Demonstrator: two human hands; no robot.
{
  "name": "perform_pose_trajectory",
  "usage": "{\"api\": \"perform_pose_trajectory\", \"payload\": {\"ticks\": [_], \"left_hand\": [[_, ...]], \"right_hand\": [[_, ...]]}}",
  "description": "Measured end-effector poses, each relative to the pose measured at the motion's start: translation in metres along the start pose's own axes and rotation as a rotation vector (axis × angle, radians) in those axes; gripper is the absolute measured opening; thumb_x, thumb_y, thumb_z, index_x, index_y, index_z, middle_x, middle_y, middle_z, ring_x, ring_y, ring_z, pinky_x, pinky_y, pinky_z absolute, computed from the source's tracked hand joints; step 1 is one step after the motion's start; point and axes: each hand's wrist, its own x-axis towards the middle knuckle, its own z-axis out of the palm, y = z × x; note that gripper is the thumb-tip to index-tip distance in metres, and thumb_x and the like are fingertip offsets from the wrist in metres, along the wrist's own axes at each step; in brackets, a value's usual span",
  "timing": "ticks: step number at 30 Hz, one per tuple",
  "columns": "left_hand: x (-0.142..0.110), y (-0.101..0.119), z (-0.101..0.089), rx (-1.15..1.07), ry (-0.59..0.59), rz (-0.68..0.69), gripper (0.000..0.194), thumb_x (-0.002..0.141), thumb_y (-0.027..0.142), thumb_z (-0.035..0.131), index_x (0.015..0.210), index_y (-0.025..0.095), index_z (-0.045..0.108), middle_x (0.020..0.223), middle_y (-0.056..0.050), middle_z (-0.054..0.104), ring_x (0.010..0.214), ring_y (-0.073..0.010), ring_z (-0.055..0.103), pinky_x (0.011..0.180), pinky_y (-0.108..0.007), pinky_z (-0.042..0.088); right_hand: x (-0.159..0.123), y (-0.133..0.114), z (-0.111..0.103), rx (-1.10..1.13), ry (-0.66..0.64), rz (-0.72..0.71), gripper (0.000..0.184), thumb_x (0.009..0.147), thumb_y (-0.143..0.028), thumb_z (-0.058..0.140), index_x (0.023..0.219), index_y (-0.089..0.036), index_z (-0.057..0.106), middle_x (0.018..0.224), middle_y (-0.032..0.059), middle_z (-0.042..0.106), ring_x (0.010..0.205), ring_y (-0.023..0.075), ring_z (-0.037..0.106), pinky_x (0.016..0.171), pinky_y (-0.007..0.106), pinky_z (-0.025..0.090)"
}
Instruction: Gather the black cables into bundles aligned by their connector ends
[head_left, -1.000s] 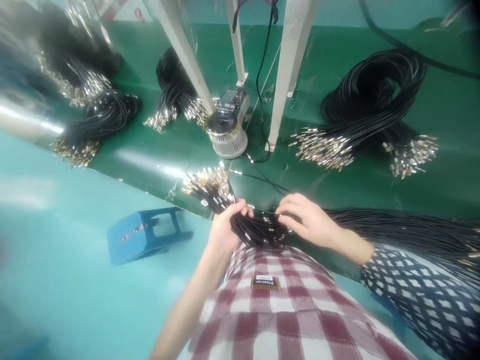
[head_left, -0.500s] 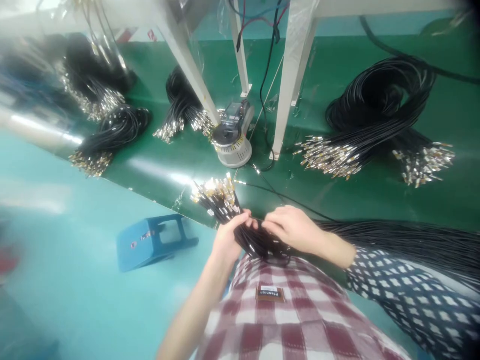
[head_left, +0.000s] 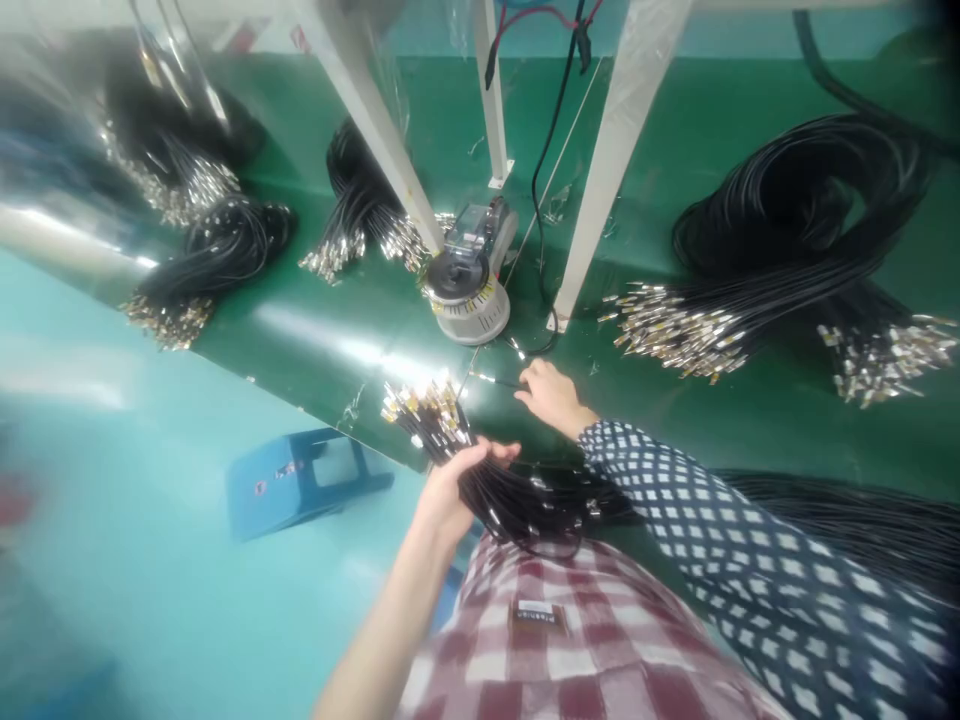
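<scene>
My left hand point(head_left: 450, 490) is wrapped round a thick bundle of black cables point(head_left: 499, 495), thumb on top. The bundle's metal-tipped ends point(head_left: 427, 405) fan out past the hand, up and to the left. Farther out on the green tabletop point(head_left: 315, 340), my right hand point(head_left: 553, 397) pinches a single black cable point(head_left: 508, 384) close to its silver end. Another loose cable end point(head_left: 516, 347) lies just beyond those fingers. Behind my right sleeve, a long run of black cables point(head_left: 840, 515) stretches to the right.
A grey round-based device point(head_left: 472, 310) stands in front of me between white table legs point(head_left: 600, 190). Coiled cable bundles lie at right point(head_left: 787, 230), at centre left point(head_left: 349, 205) and at far left point(head_left: 217, 255). A blue stool point(head_left: 277, 485) is on the floor at left.
My right hand has left the bundle and moved forward to the single cable on the tabletop. My left hand keeps its hold on the bundle. The view has shifted slightly.
</scene>
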Motion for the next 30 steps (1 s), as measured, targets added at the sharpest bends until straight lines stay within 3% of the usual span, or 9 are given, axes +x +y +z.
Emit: {"api": "perform_pose_trajectory", "payload": {"ticks": [2,4,7,10,12,15,18,26,30], "left_hand": [[-0.001,-0.001,0.002,-0.033,-0.008,0.010,0.013,0.068,0.019,0.074,0.066,0.013,0.063,0.063,-0.001,0.060,0.076,-0.0203,0.066,0.080,-0.033,0.051],[-0.001,-0.002,0.004,-0.046,0.010,0.036,0.013,0.068,0.018,0.074,0.069,0.013,0.062,0.057,0.002,0.054,0.065,-0.0167,0.063,0.071,-0.031,0.050],[0.001,-0.002,0.006,-0.033,0.031,0.073,0.022,0.068,0.018,0.074,0.088,0.015,0.065,0.058,0.003,0.052,0.063,-0.0164,0.061,0.064,-0.029,0.048],[0.002,-0.001,0.011,0.012,-0.017,0.097,0.032,0.069,0.019,0.075,0.098,0.014,0.064,0.059,0.003,0.052,0.064,-0.0169,0.061,0.064,-0.029,0.048],[0.000,0.000,0.016,0.051,-0.060,0.106,0.034,0.068,0.020,0.075,0.099,0.013,0.064,0.059,0.003,0.052,0.064,-0.0172,0.061,0.064,-0.029,0.048],[-0.005,0.001,0.022,0.117,-0.115,0.113,0.031,0.067,0.019,0.076,0.096,0.011,0.067,0.058,0.002,0.053,0.063,-0.0178,0.061,0.065,-0.030,0.048],[-0.011,-0.001,0.025,0.168,-0.141,0.128,0.016,0.068,0.018,0.075,0.080,0.010,0.068,0.059,0.000,0.055,0.064,-0.0178,0.062,0.067,-0.030,0.048],[-0.018,-0.012,0.017,0.138,-0.033,0.167,0.015,0.068,0.018,0.074,0.059,0.012,0.063,0.056,-0.002,0.059,0.063,-0.0164,0.062,0.068,-0.029,0.049],[-0.019,-0.013,0.017,0.104,-0.004,0.135,0.018,0.066,0.019,0.075,0.056,0.011,0.063,0.055,-0.002,0.059,0.061,-0.0154,0.062,0.066,-0.028,0.050]], "right_hand": [[0.003,-0.005,0.002,0.039,-0.020,0.014,0.011,0.090,-0.025,0.056,0.091,-0.017,0.063,0.106,0.0116,0.064,0.097,0.0232,0.059,0.076,0.032,0.044],[-0.013,0.000,-0.009,0.097,-0.065,0.007,0.015,0.094,-0.028,0.049,0.092,-0.019,0.060,0.089,0.0054,0.068,0.080,0.0175,0.062,0.070,0.028,0.044],[-0.060,0.008,-0.040,0.368,-0.195,-0.039,0.018,0.094,-0.037,0.048,0.090,-0.021,0.055,0.067,-0.0027,0.067,0.060,0.0122,0.058,0.061,0.024,0.042],[-0.108,0.008,-0.067,0.654,-0.294,-0.024,0.020,0.090,-0.040,0.053,0.086,-0.020,0.052,0.061,-0.0032,0.065,0.055,0.0117,0.054,0.058,0.023,0.040],[-0.127,0.002,-0.075,0.705,-0.317,-0.005,0.020,0.089,-0.039,0.055,0.084,-0.020,0.052,0.061,-0.0026,0.065,0.054,0.0115,0.053,0.057,0.024,0.039],[-0.139,-0.012,-0.075,0.694,-0.312,-0.011,0.017,0.088,-0.036,0.055,0.082,-0.020,0.052,0.061,-0.0021,0.066,0.053,0.0114,0.054,0.055,0.023,0.038],[-0.144,-0.024,-0.071,0.636,-0.295,-0.029,0.015,0.087,-0.033,0.056,0.081,-0.020,0.052,0.062,-0.0024,0.067,0.053,0.0110,0.055,0.054,0.022,0.037],[-0.166,-0.019,-0.076,0.483,-0.300,-0.058,0.017,0.088,-0.035,0.057,0.080,-0.020,0.055,0.063,-0.0035,0.067,0.057,0.0112,0.058,0.059,0.023,0.040],[-0.152,-0.039,-0.081,0.274,-0.113,-0.131,0.026,0.084,-0.045,0.062,0.076,-0.021,0.063,0.070,-0.0030,0.064,0.058,0.0102,0.051,0.057,0.024,0.035]]}}
